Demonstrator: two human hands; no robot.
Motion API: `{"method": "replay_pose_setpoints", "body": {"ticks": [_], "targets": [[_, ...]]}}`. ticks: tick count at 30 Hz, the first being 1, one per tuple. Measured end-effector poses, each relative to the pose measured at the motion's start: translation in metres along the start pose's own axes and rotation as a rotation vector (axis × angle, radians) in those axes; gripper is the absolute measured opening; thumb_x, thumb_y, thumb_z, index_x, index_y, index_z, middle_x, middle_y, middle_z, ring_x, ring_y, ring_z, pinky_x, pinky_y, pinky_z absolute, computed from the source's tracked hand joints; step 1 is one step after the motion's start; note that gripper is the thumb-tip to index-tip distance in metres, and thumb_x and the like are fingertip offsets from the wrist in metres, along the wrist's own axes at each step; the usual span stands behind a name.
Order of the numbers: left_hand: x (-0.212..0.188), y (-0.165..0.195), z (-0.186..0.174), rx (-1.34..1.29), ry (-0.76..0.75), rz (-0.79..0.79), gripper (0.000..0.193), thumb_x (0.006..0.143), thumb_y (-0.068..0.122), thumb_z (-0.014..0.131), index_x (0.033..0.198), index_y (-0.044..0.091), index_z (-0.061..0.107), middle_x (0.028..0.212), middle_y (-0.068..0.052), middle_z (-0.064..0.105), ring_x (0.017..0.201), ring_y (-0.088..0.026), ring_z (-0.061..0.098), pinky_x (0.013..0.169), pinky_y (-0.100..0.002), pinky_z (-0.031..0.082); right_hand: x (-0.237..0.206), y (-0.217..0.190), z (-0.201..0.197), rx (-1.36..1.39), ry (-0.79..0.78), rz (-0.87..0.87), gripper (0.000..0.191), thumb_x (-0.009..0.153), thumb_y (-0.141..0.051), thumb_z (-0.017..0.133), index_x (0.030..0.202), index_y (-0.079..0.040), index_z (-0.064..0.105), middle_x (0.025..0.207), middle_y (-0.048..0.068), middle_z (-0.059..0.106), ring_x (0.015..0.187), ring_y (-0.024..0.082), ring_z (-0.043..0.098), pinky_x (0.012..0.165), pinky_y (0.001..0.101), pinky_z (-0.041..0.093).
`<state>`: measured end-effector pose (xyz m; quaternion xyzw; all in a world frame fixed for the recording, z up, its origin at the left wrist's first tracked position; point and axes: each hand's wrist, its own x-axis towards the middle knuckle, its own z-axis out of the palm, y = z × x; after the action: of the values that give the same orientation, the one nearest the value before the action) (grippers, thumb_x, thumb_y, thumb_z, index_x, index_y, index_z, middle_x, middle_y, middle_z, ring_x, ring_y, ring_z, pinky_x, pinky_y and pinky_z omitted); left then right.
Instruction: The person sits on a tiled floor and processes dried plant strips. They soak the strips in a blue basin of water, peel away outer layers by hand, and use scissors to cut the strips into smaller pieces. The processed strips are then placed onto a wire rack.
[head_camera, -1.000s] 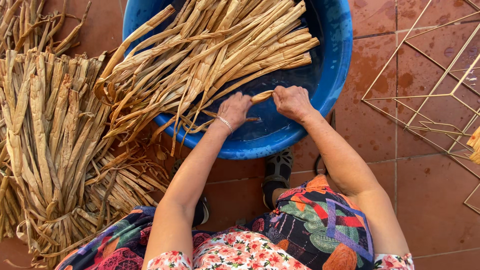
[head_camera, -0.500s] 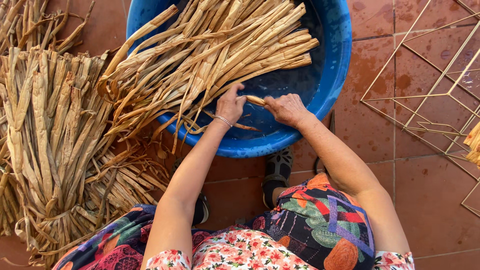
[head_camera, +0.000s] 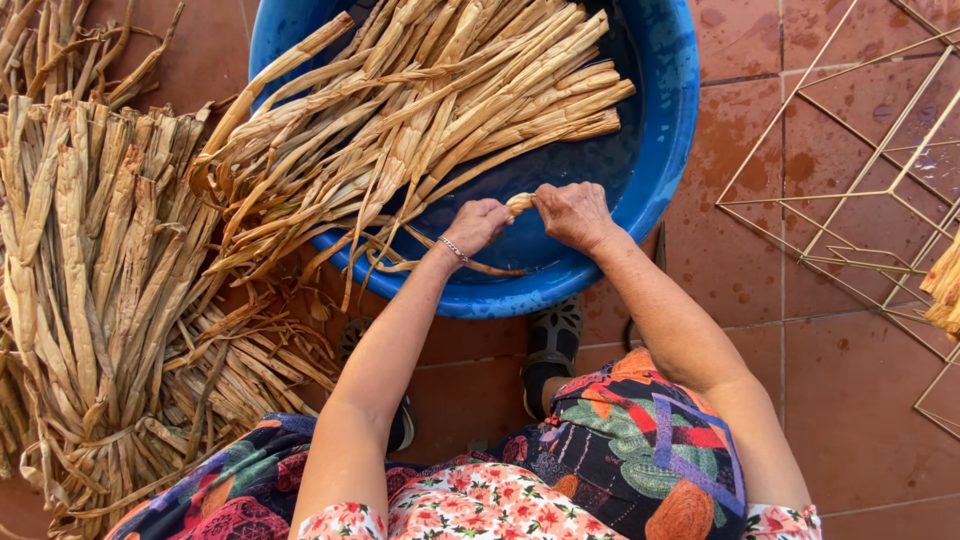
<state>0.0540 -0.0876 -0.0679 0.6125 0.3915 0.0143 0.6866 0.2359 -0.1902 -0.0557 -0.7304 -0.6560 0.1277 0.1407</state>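
The strip (head_camera: 519, 203) you are working sits pinched between your two hands, just over the near inner wall of the blue basin (head_camera: 668, 150). Only its short tan end shows between the fingertips; a thin tail curls away under your left wrist toward the rim. Your left hand (head_camera: 478, 226) is closed on one side of it, knuckles up, a thin bracelet at the wrist. Your right hand (head_camera: 572, 214) is closed on the other side, fingers curled over the end. Compared with half a second ago, your hands have drawn closer together, so less of the strip shows between them, and they sit a little nearer the middle of the basin's near wall.

The wet leaves (head_camera: 440, 110) lie fanned across the basin as before, their tips spilling over the left rim. The dry bundle (head_camera: 100, 290) stays on the tiles at your left. The wire frame (head_camera: 850, 180) rests on the tiled floor (head_camera: 760, 280) at your right, unmoved.
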Motion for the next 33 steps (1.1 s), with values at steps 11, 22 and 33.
{"method": "replay_pose_setpoints", "body": {"ticks": [11,22,33], "targets": [[-0.006,0.006,0.009,-0.427,-0.082,0.124,0.036,0.088,0.011,0.073,0.122,0.011,0.063,0.104,-0.001,0.075,0.089,-0.010,0.072,0.078,-0.026,0.060,-0.001,0.000,0.000,0.059,0.049,-0.098,0.004,0.089,-0.019,0.068,0.086,-0.016,0.071,0.064,0.012,0.067,0.059,0.035,0.068,0.051,0.0483,0.052],[-0.009,0.009,0.032,0.299,0.364,0.374,0.011,0.093,0.014,0.071,0.097,0.005,0.069,0.088,-0.015,0.076,0.080,-0.030,0.075,0.070,-0.038,0.059,-0.001,-0.006,0.000,0.011,-0.008,-0.124,0.014,0.090,-0.019,0.070,0.079,-0.011,0.068,0.062,0.012,0.067,0.057,0.035,0.067,0.050,0.0476,0.050],[0.008,0.012,0.022,0.396,0.304,0.175,0.020,0.087,0.020,0.073,0.102,0.008,0.072,0.083,-0.017,0.075,0.078,-0.036,0.073,0.071,-0.045,0.056,0.010,-0.003,-0.007,0.108,-0.181,0.152,0.016,0.090,-0.032,0.073,0.097,-0.019,0.078,0.081,0.016,0.073,0.078,0.041,0.070,0.070,0.0538,0.055]]}}
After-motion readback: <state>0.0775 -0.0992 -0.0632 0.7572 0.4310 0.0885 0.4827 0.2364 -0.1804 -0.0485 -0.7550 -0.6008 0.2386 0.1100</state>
